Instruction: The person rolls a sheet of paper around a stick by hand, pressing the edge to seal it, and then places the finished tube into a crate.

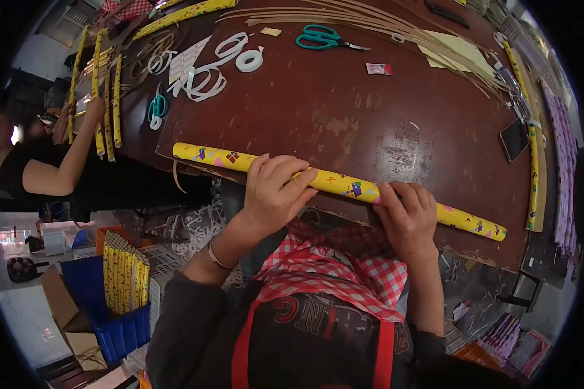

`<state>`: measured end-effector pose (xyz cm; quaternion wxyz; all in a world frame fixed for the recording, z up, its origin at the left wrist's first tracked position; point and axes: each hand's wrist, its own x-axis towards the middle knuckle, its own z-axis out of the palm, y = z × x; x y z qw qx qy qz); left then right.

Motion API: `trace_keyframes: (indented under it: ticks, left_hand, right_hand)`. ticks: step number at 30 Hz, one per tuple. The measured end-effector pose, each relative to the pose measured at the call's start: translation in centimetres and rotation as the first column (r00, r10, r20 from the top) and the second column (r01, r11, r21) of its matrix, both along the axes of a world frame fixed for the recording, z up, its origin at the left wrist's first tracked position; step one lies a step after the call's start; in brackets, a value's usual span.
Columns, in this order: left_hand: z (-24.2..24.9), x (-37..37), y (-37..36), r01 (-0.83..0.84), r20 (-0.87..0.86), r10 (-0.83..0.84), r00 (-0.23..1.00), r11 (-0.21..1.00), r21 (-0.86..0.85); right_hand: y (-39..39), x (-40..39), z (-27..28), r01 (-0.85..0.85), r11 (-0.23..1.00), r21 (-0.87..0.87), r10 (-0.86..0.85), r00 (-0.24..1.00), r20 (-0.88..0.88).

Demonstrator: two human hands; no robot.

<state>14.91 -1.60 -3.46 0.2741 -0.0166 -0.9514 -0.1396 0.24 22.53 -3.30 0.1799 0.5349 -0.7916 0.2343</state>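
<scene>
A long yellow roll of patterned wrapping paper (340, 185) lies along the near edge of the brown table (272, 117), slanting down to the right. My left hand (277, 189) is closed over its left-middle part, fingers on top. Further right, my right hand (408, 214) grips the same roll with bent fingers, thumb side toward the middle. Both ends of the roll stick out past my hands. What lies under my palms is hidden.
Teal scissors (319, 39), a white tape roll (249, 59), loose white strips (204, 83) and brown strips (343, 23) lie toward the back. A phone (514, 140) rests at the right. On the left another person's arm (78, 146) reaches among yellow rolls. A blue crate (120, 334) holds more rolls.
</scene>
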Motion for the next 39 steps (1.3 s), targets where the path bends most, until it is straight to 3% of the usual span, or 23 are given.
trace_keyframes:
  ticks: [7, 21, 26, 34, 35, 36, 38, 39]
  left_hand:
    - [0.3, 1.8, -3.1, -0.064, 0.021, 0.065, 0.998, 0.997, -0.042]
    - [1.9, 6.8, -10.8, -0.284, 0.068, 0.318, 0.946, 0.91, -0.302]
    - [1.7, 8.3, -13.2, -0.281, 0.086, 0.327, 0.941, 0.898, -0.337]
    - [0.9, 12.5, -18.4, -0.416, 0.135, 0.513, 0.848, 0.801, -0.431]
    - [1.0, 13.1, -19.2, -0.458, 0.181, 0.589, 0.788, 0.756, -0.468]
    - [0.9, 13.8, -20.0, -0.453, 0.211, 0.687, 0.695, 0.646, -0.614]
    - [-0.3, 14.9, -20.8, -0.554, 0.057, 0.698, 0.714, 0.613, -0.563]
    - [-0.5, 14.8, -20.3, -0.539, -0.016, 0.612, 0.791, 0.684, -0.492]
  right_hand:
    - [0.0, 0.0, 0.1, 0.007, 1.0, 0.02, -0.008, 1.0, 0.014]
    - [-0.1, 0.1, 0.2, 0.013, 1.0, 0.026, -0.014, 1.0, 0.018]
    - [-0.2, 0.2, 0.1, 0.015, 1.0, 0.022, -0.015, 1.0, 0.005]
    - [-0.4, 0.1, -0.1, 0.02, 1.0, -0.007, -0.02, 1.0, -0.008]
    - [-0.2, 0.1, 0.0, 0.001, 1.0, -0.011, -0.001, 1.0, 0.0]
    - [-0.2, 0.2, 0.1, 0.007, 1.0, -0.014, -0.007, 1.0, 0.013]
    - [-0.1, 0.3, 0.1, 0.007, 1.0, -0.026, -0.006, 1.0, 0.03]
    - [-0.1, 0.3, 0.1, 0.013, 0.999, -0.034, -0.012, 0.999, 0.032]
